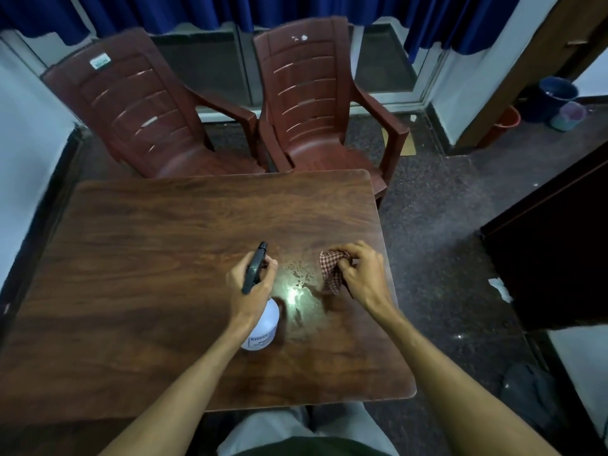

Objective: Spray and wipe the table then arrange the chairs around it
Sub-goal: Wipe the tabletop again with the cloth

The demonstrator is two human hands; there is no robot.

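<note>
— so where are we on this one?

— early, i'd say. my left hand (251, 287) is wrapped round the neck of the bottle (261, 324), fingers curled tight on it with one up by the black trigger head, nozzle pointing to the far side. the bottle is over the near-middle of the table (148, 258); i cannot tell if its base touches the top.

— and the cloth?

— my right hand (358, 274) has the cloth (332, 269) bunched up, fingertips pinching the folds, thumb tucked in. it is just right of the bottle, near the table's right edge, low over the top; whether it presses on the wood i can't say.

— any spray down yet?

— yes, a wet patch (299, 281) of droplets shines between my two hands. the remaining wood looks dry from here, far half and left side both, so i judge spraying has only begun and wiping has not spread any of it.

— chairs?

— two of them at the far edge, left chair (131, 113) and right chair (316, 93), side by side and touching at the arms, both facing me. the right one sits past the table's far right corner. i'd call arranging not yet done; more spray, the full wipe, then the chairs are left.
</note>
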